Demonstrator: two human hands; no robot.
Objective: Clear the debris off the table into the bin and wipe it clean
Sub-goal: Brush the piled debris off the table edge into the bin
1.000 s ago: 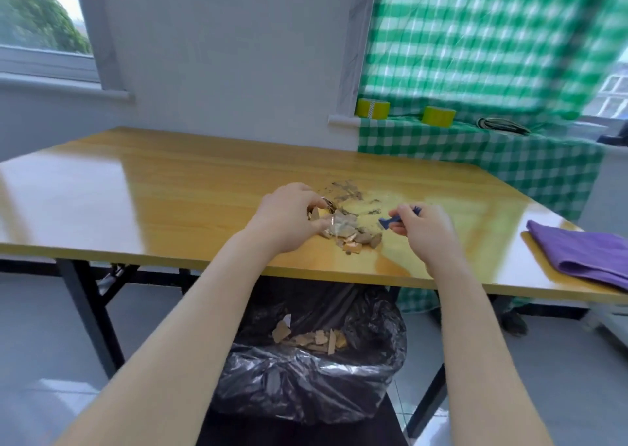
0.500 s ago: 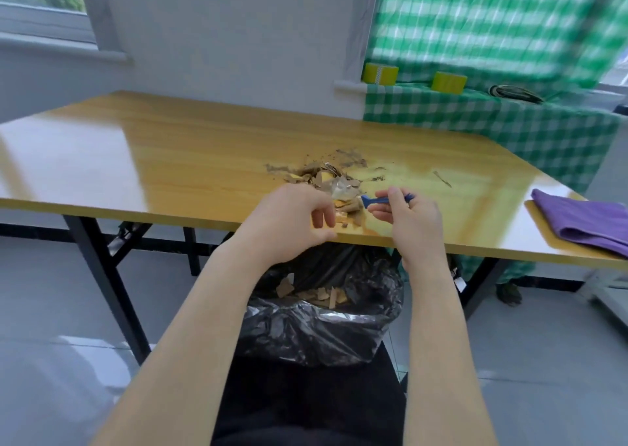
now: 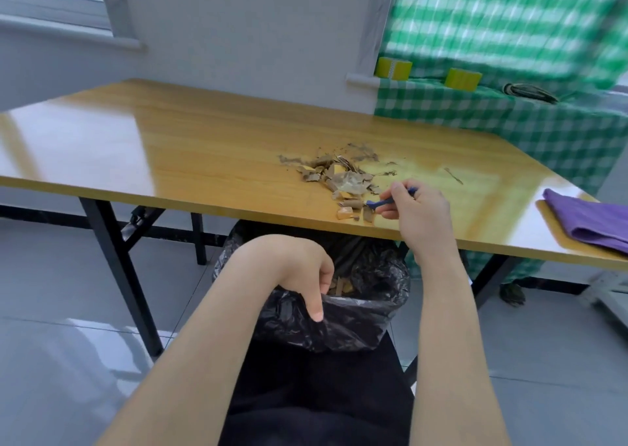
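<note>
Though loosely curled above the bin [image 3: 356, 320], grips nothing visible with the left hand [image 3: 292, 272] (fingers pointing down toward its mouth). Pinches a small blue tool [image 3: 384, 202] in the right hand [image 3: 421, 214], tip beside the debris [image 3: 339, 177] heaped near the table's [image 3: 170, 146] front edge. Shows scraps [image 3: 341, 286] inside the bin and a purple cloth [image 3: 591, 218] at the table's right end.

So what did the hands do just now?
The left hand left the debris and dropped from the table to the bin rim. The right hand still pinches the blue tool beside the debris. The purple cloth stayed put.
</note>
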